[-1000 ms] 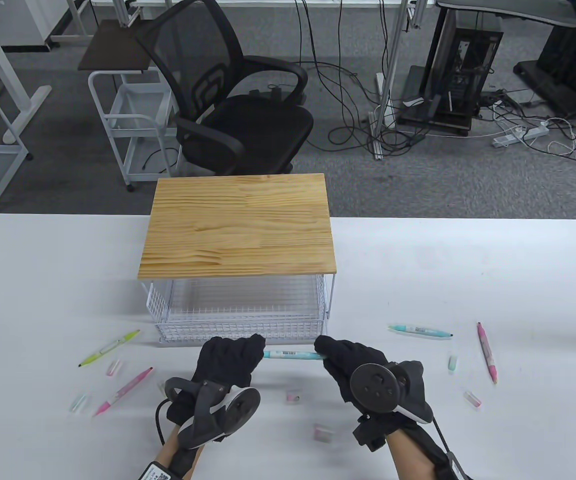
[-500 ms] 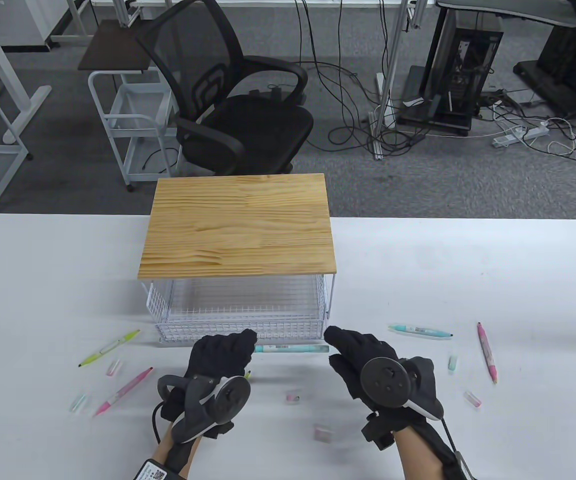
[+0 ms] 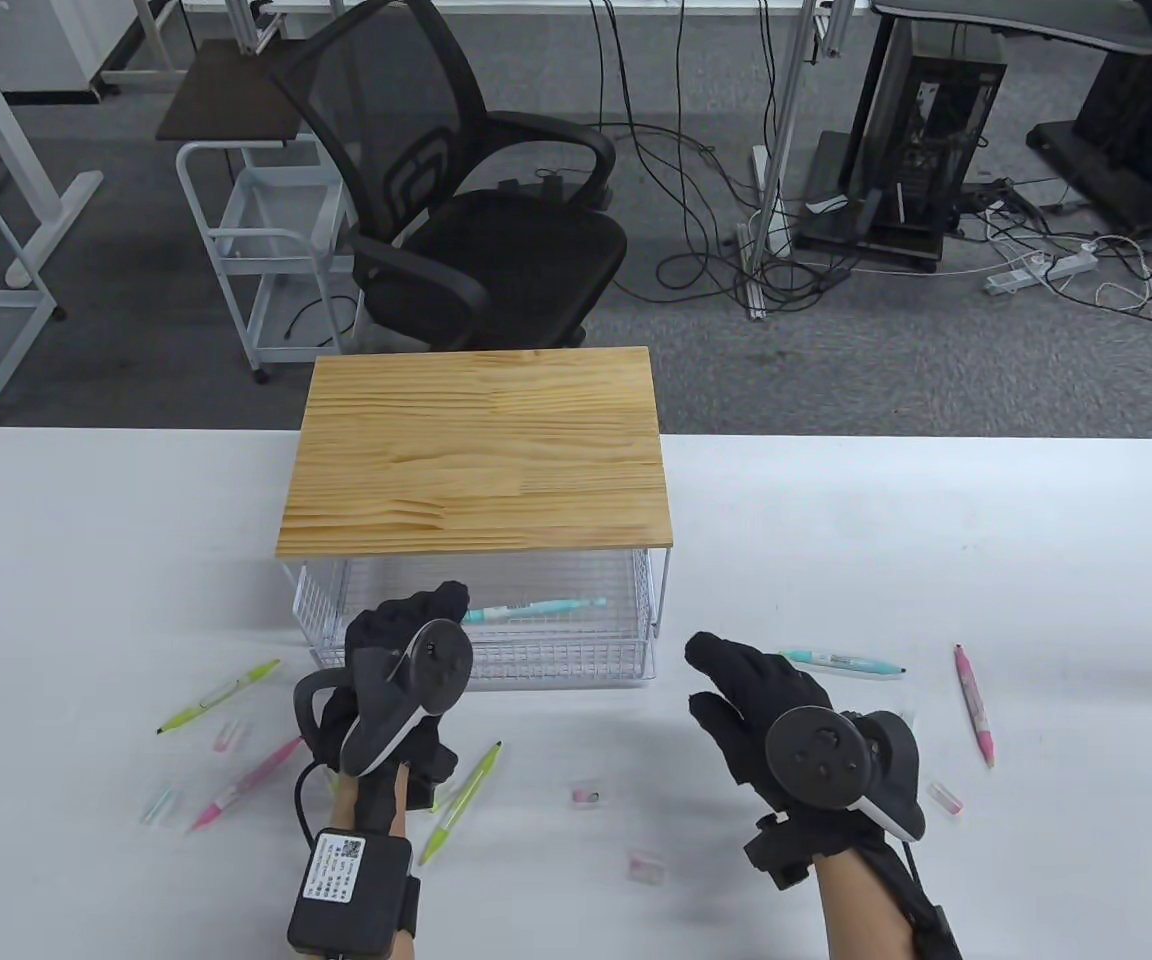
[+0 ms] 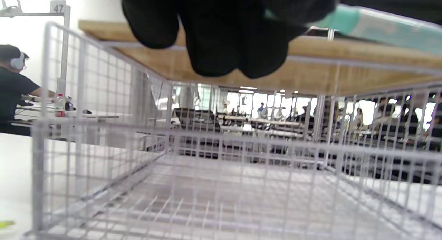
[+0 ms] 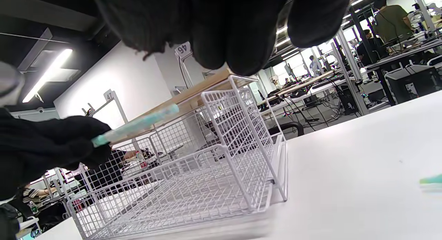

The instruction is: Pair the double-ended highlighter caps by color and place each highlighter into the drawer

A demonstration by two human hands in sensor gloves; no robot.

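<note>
While the left hand pinches one end of the teal highlighter over the wire drawer, the pen sticks out sideways. If let go crooked, it could catch on the rim or roll out. The right hand hangs loose beside the drawer, holding nothing.

Black-gloved hands, teal highlighter, white wire drawer, pale striped-grain wooden top, white table.

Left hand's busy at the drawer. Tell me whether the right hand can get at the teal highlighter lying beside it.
Probably yes: the right hand is open, holds nothing, and the teal highlighter lies uncovered just past its fingers.
</note>
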